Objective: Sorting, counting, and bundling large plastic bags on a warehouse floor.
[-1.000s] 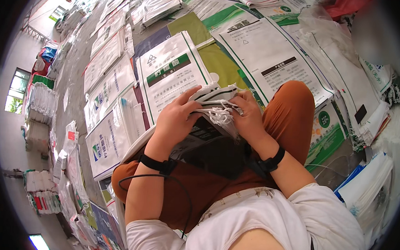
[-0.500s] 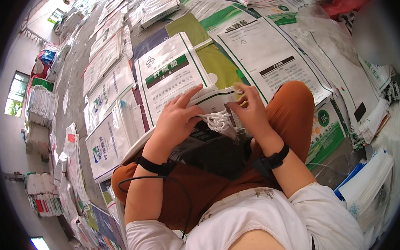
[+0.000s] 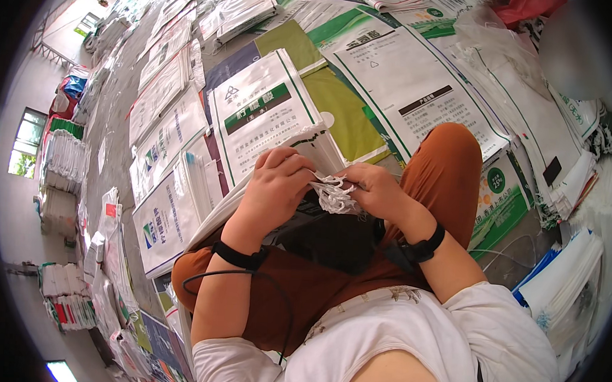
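hands (image 3: 277, 190) pinch white strands (image 3: 337, 199) by printed sacks (image 3: 265, 114), their tops pointing away, long axis slanting left.

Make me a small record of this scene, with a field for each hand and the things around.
Left hand: fingers bent at the left end of the white strands; its exact grip is hidden (left hand)
Right hand: fingers closed on the strands' right side (right hand)
Wrists: a black band on each
Ahead: flat white printed sack with green lines
Beyond its right edge: olive-green sack
Far left: stacked sacks along the wall
Posture: seated, knees bent, brown trousers
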Motion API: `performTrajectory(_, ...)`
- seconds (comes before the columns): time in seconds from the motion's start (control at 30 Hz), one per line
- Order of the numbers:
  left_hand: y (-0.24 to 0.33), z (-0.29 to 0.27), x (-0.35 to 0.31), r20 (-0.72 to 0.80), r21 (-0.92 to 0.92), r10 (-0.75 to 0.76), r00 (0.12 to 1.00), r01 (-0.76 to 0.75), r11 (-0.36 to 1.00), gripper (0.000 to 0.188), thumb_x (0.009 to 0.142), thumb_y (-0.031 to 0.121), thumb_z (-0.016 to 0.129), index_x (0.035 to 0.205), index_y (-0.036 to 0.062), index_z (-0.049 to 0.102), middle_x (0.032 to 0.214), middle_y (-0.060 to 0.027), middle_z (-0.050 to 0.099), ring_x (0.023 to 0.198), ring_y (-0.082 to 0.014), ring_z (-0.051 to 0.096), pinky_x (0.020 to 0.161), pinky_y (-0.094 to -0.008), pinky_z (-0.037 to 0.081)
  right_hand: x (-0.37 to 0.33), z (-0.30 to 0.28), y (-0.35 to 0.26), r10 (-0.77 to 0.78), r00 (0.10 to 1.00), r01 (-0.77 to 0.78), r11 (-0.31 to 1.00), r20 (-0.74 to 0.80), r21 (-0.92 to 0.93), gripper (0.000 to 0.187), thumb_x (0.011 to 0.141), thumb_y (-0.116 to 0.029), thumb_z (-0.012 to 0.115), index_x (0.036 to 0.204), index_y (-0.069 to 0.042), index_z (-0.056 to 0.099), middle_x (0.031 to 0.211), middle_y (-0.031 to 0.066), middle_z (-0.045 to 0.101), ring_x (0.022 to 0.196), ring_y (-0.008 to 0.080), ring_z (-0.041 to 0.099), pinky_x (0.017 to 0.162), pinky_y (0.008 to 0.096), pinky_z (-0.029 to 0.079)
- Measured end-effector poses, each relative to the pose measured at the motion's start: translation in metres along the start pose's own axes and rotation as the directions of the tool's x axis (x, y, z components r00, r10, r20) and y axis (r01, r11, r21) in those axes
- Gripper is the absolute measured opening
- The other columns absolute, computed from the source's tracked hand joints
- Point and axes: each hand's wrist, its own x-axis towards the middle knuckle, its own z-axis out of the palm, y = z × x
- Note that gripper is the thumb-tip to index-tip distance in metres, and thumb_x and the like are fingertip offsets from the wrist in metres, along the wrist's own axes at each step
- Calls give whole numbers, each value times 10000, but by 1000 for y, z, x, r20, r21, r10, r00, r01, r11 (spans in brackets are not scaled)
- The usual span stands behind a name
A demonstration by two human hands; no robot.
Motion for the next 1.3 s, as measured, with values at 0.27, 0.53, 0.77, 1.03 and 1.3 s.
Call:
performTrajectory(0.27, 1, -2, 1, 45, 64, -48, 998, 45, 997, 211, 723, 84, 749, 913, 98, 658, 1028, -3, 652, 1018, -252, 593, 930, -408, 450, -7, 0, -12, -142, 986, 122, 969, 81, 216, 488, 846, -209, 736, 1263, -2, 590, 1116, 182, 629, 1096, 314, 584, 946, 392, 449)
performTrajectory(0.53, 15, 0, 4, -18, -162, -90, 996, 86, 983, 262, 777, 68, 722, 1026, 87, 643, 1015, -40, 673, 960, -311, 624, 839, -435, 497, 0, 14, 7, -92, 987, 97, 995, -130, 35, 342, 858, -214, 755, 1088, -12, 601, 971, 164, 586, 953, 343, 598, 838, 412, 473)
performTrajectory(0.77, 6, 4, 4, 99, -171, -103, 990, 119, 978, 162, 805, 105, 703, 947, 45, 653, 894, -102, 671, 901, -336, 622, 783, -442, 503, 29, -25, -4, 189, 981, -170, 714, 47, 679, 298, 931, -184, 700, 1162, -3, 644, 1186, 95, 647, 1001, 145, 626, 863, 317, 501)
performTrajectory(1.03, 9, 0, -1, 140, -154, -77, 987, 99, 983, 184, 800, 91, 696, 980, 64, 666, 896, -79, 674, 893, -305, 627, 769, -439, 517, 72, 10, 16, 36, 988, -44, 998, -150, -46, 366, 803, -154, 785, 1153, -89, 700, 1133, 83, 625, 968, 214, 645, 853, 322, 516)
performTrajectory(1.3, 10, 0, -3, 128, -143, -66, 990, 85, 986, 177, 801, 90, 691, 977, 82, 670, 904, -70, 670, 912, -291, 621, 765, -430, 520, 90, 23, 29, -73, 967, 10, 968, -244, -251, 431, 729, -260, 834, 1133, -168, 716, 1374, 150, 495, 1315, 324, 472, 1038, 398, 436)
